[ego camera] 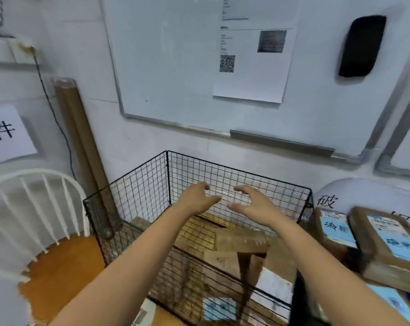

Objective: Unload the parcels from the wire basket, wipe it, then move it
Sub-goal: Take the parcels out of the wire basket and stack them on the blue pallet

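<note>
I see the basket (223, 165), a black wire grid with an open top, standing upright. Brown cardboard parcels (199, 234) lie inside it, piled loosely at different tilts. One box (241, 238) lies across the top of the pile, and a dark strip hangs from its near edge. Low at the near side, a parcel shows a pale blue label (219, 309). A stack (385, 241) of brown, blue-labelled parcels sits just outside the basket's right wall.
</note>
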